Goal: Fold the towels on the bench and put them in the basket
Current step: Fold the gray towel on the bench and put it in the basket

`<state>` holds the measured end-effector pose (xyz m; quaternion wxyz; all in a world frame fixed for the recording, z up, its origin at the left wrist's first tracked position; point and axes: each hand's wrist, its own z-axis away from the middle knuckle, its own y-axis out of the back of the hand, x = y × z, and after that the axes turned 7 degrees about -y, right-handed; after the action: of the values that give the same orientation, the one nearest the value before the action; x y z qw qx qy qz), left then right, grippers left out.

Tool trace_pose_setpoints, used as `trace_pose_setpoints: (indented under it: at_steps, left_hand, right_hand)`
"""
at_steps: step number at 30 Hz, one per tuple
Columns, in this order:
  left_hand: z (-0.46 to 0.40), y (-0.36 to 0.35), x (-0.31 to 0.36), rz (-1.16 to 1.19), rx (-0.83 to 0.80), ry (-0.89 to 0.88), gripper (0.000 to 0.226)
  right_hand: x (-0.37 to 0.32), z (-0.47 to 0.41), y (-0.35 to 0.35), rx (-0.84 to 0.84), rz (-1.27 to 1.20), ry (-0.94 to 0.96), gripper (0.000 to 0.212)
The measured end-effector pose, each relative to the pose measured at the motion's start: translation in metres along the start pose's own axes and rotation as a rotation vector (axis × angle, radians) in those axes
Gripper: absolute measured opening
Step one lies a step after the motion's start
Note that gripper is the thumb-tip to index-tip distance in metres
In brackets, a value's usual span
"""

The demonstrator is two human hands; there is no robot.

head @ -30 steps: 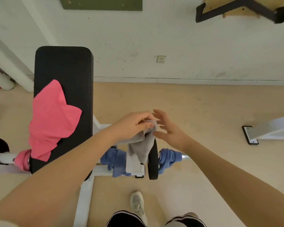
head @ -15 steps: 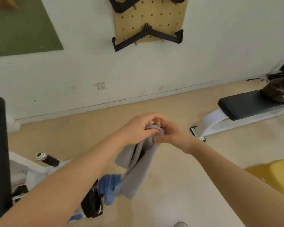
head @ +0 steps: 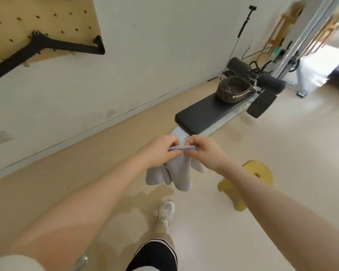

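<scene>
Both hands meet at chest height over the floor, each grip narrow and pinching the same folded top edge of one grey towel (head: 177, 173). The left hand (head: 160, 148) clamps the edge between thumb and curled fingers; the right hand (head: 204, 149) does the same from the other side, the two almost touching. The towel is soft, matte cloth, its upper rim rolled into a thin lilac-grey band, with three rounded lobes hanging limp below the hands, clear of the floor.

Beyond the hands stands one padded tabletop (head: 205, 114), a long black vinyl slab on a white metal frame. At its far end sits one basket (head: 234, 89), dark brown, woven and bowl-shaped, well apart from the towel. Two black foam rollers lie behind it.

To the right on the glossy beige floor is one yellow stool (head: 260, 173) with a round seat. On the white wall hangs one pale wooden pegboard (head: 47, 20) dotted with holes, carrying a black bar handle. One white sneaker (head: 166, 211) shows below
</scene>
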<state>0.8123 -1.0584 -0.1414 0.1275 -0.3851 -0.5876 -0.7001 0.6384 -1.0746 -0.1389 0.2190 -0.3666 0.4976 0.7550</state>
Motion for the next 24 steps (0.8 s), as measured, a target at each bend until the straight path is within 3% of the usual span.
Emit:
trace_pose_setpoints:
  at_steps: [7, 9, 12, 14, 19, 24]
  left_hand:
    - [-0.182, 0.007, -0.032, -0.062, -0.098, -0.027, 0.022]
    - [-0.232, 0.02, -0.044, 0.036, -0.13, 0.014, 0.024]
    - [-0.294, 0.04, -0.062, 0.375, -0.16, 0.113, 0.023]
    - [-0.333, 0.052, -0.069, 0.461, -0.159, 0.153, 0.026]
    - [-0.407, 0.059, -0.078, 0.482, -0.176, 0.249, 0.029]
    - [-0.463, 0.057, -0.099, 0.452, -0.169, 0.394, 0.03]
  right_hand:
    - [0.055, -0.136, 0.09, 0.149, 0.107, -0.107, 0.005]
    - [0.06, -0.183, 0.116, 0.155, 0.071, -0.152, 0.006]
    - [0.066, -0.241, 0.154, 0.133, 0.001, -0.227, 0.014]
    - [0.07, -0.275, 0.18, 0.116, -0.038, -0.253, 0.018]
    - [0.095, -0.35, 0.227, 0.004, 0.02, -0.24, 0.01]
    - [0.121, -0.441, 0.255, -0.092, 0.266, -0.151, 0.015]
